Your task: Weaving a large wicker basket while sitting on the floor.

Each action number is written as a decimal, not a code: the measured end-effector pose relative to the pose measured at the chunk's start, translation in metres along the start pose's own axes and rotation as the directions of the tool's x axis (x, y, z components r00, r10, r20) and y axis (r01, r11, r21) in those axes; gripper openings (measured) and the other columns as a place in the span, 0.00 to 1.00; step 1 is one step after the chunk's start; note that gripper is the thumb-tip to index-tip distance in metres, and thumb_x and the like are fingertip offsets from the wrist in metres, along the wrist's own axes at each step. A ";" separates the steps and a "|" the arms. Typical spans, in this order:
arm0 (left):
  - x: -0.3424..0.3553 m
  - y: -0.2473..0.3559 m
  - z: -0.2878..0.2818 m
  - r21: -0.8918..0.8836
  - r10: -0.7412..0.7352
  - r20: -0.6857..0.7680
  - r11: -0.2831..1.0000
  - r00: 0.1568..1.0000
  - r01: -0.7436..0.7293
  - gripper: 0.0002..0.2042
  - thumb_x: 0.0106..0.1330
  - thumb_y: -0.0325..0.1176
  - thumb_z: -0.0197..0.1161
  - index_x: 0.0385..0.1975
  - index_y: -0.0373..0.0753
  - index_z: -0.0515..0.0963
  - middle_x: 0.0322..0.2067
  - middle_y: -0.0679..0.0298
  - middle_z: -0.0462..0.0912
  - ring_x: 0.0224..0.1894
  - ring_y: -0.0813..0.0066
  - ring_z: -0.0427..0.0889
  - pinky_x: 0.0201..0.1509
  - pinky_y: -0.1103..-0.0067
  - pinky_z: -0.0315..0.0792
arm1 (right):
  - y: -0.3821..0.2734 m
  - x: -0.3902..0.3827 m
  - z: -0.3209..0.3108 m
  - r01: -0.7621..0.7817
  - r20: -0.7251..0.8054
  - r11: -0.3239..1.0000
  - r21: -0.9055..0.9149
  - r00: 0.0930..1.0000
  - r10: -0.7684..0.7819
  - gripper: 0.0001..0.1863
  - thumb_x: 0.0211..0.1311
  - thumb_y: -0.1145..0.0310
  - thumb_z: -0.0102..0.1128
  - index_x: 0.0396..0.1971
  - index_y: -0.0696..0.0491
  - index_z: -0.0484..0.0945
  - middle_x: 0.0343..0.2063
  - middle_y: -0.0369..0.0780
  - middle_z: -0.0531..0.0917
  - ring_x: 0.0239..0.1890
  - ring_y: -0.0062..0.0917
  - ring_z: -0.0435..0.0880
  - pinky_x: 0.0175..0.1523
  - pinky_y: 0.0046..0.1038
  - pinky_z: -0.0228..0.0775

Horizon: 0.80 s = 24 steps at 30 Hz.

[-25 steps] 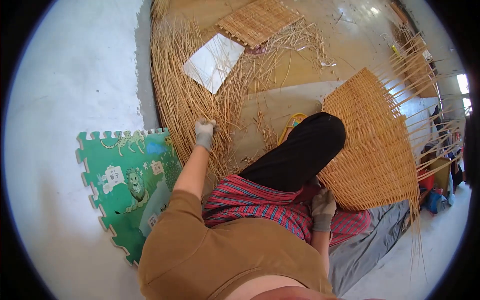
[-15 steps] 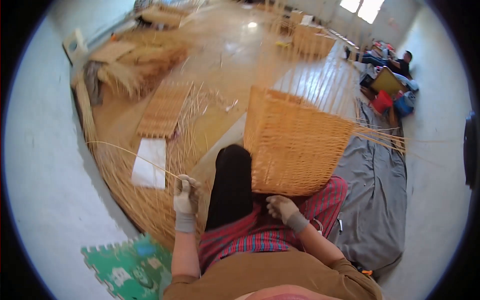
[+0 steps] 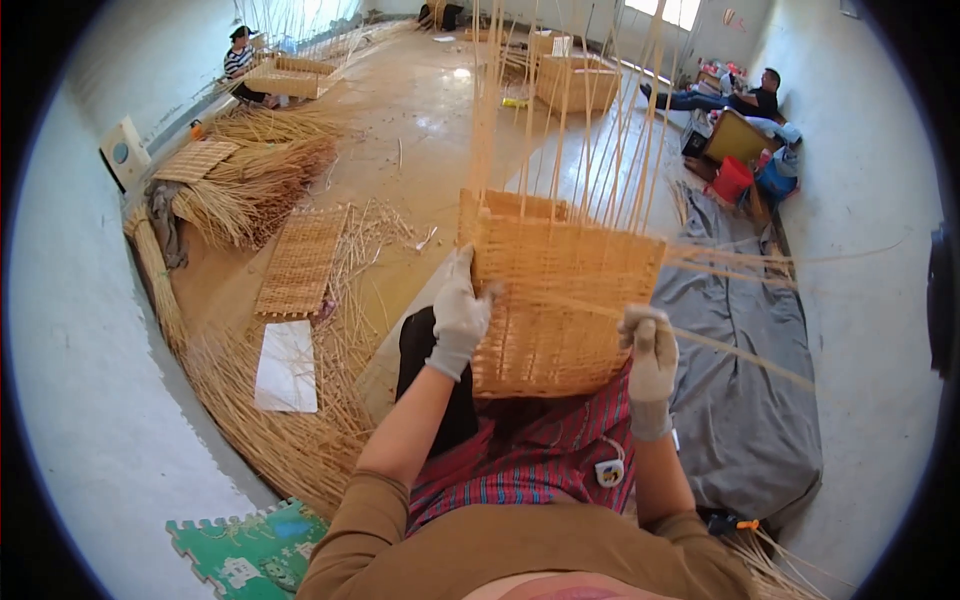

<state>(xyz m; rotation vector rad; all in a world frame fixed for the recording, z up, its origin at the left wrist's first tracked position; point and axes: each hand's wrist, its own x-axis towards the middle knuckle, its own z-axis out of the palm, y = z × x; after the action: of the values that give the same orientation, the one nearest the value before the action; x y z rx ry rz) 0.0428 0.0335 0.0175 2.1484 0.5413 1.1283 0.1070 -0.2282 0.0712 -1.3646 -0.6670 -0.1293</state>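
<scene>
A half-woven wicker basket (image 3: pixel 565 335) stands in front of my lap, its tall upright stakes (image 3: pixel 590 165) rising from the rim. My left hand (image 3: pixel 462 315), in a pale work glove, grips the basket's left edge, its thumb on the front face. Beside that thumb begins a thin wicker strand (image 3: pixel 745 355), slanting across the basket to the lower right. The gloved right hand (image 3: pixel 650 365) is closed around this strand near the basket's right side, with fingers curled. The strand's left end is hard to make out by the left hand.
Loose wicker strands (image 3: pixel 265 400) cover the floor at left, with a woven panel (image 3: pixel 300 262) and a white sheet (image 3: pixel 287 365). A grey cloth (image 3: pixel 740 370) lies right. Farther off are bundled wicker (image 3: pixel 245 190), a red bucket (image 3: pixel 732 180), a seated person (image 3: pixel 240 65) and a reclining person (image 3: pixel 755 100).
My left hand has come from the far left up to the basket's left edge. My right hand has risen from my lap to the basket's right side, now holding a strand.
</scene>
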 end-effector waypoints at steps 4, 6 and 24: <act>-0.021 0.003 0.020 -0.341 -0.056 0.100 0.936 0.993 0.087 0.29 0.60 0.19 0.69 0.64 0.31 0.70 0.56 0.50 0.79 0.56 0.61 0.80 0.62 0.72 0.73 | -0.011 -0.017 -0.015 -0.002 -0.096 1.000 0.004 0.995 0.002 0.09 0.77 0.69 0.53 0.46 0.58 0.78 0.41 0.39 0.82 0.37 0.21 0.83 0.41 0.24 0.78; -0.036 0.013 0.032 -0.453 -0.012 0.027 0.891 1.000 0.023 0.30 0.58 0.16 0.68 0.63 0.32 0.72 0.52 0.51 0.80 0.52 0.61 0.82 0.58 0.74 0.76 | -0.028 -0.014 -0.011 0.025 -0.106 0.999 0.031 0.994 -0.022 0.08 0.75 0.71 0.55 0.47 0.57 0.78 0.42 0.40 0.83 0.39 0.22 0.84 0.43 0.25 0.80; -0.051 0.045 0.031 -0.534 0.109 0.219 0.845 0.969 0.026 0.25 0.59 0.25 0.74 0.57 0.33 0.78 0.44 0.54 0.81 0.42 0.65 0.83 0.44 0.76 0.79 | -0.035 0.046 0.046 0.474 0.272 0.673 -0.568 0.880 -0.390 0.09 0.58 0.81 0.67 0.38 0.56 0.84 0.37 0.46 0.88 0.42 0.37 0.89 0.46 0.33 0.81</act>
<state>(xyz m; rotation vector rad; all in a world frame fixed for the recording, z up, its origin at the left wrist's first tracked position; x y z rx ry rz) 0.0438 -0.0402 0.0070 1.7686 0.0476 0.8860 0.1110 -0.1801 0.1275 -1.8341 -1.1232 -0.7107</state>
